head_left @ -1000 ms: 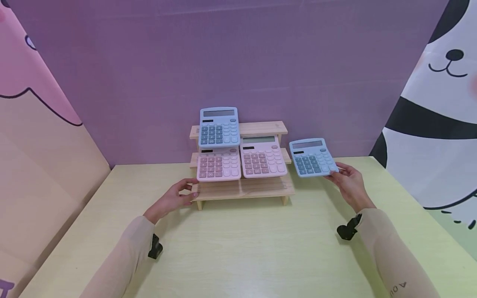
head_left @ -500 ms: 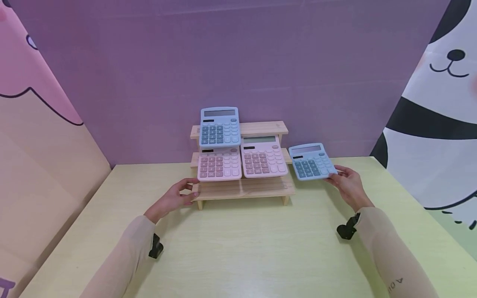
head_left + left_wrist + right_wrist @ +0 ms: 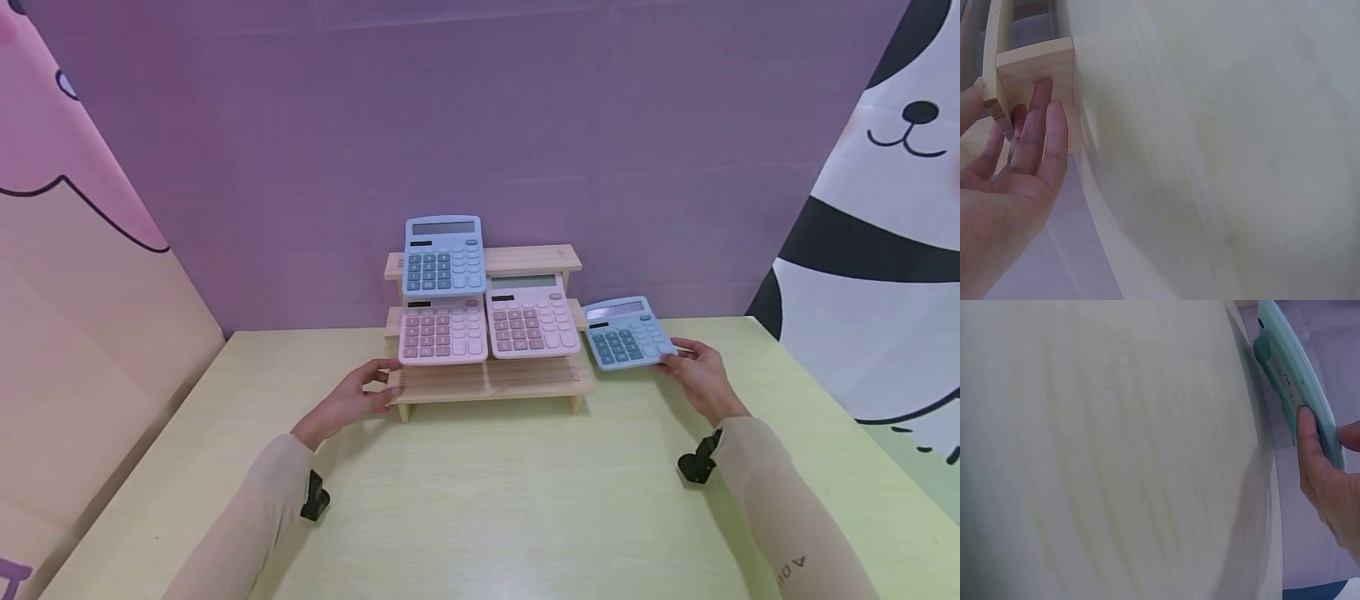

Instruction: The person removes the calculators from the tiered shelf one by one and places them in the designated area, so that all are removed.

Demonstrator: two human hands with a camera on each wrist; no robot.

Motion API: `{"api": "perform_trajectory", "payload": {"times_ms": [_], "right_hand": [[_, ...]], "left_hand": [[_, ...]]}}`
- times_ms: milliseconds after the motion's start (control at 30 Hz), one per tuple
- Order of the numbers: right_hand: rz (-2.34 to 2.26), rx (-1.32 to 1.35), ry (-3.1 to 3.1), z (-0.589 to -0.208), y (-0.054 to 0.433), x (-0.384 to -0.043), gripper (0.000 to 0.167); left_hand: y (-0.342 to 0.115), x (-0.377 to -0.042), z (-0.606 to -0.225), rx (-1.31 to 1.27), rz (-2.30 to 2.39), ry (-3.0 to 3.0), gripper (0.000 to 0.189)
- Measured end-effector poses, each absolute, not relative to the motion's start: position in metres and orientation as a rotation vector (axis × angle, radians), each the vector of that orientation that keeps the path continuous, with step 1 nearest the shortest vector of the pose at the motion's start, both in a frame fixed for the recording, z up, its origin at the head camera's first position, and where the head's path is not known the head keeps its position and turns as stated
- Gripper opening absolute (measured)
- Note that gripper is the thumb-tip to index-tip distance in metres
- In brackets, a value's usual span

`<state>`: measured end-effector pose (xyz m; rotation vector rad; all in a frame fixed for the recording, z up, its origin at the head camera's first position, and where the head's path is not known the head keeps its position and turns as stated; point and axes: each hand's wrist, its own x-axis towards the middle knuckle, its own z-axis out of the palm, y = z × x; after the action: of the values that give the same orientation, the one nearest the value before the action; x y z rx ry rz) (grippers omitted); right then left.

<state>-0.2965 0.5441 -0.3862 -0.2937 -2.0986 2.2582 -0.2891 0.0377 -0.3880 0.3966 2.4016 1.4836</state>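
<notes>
At the right of the head view my right hand (image 3: 703,379) pinches a blue calculator (image 3: 628,333) by its lower right corner. The calculator lies tilted, its screen end pointing away. In the right wrist view its back (image 3: 1291,381) shows, with fingertips underneath and the thumb on the other face. My left hand (image 3: 348,402) grips the left end of a wooden tiered rack's lowest shelf (image 3: 495,379). In the left wrist view its thumb is at the board's edge (image 3: 997,69) and the fingers reach the end support (image 3: 1038,65).
On the rack's top tier stands another blue calculator (image 3: 444,257), overlapping a pink calculator (image 3: 442,332) below it. A second pink calculator (image 3: 532,317) leans beside that one. A purple backdrop (image 3: 525,125) rises behind the pale table (image 3: 495,500).
The blue calculator in my right hand has come down a little and tipped flatter. My left hand keeps its place on the rack, and the other calculators have not moved.
</notes>
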Motion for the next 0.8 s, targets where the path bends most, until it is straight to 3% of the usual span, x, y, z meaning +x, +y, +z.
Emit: {"api": "perform_trajectory", "payload": {"times_ms": [800], "right_hand": [[1.994,-0.386,-2.363,-0.3922,0.5430,-0.3057,0.062]], "left_hand": [[0.0386,-0.2903,-0.3910,0.401,1.501,2.403,0.051]]}}
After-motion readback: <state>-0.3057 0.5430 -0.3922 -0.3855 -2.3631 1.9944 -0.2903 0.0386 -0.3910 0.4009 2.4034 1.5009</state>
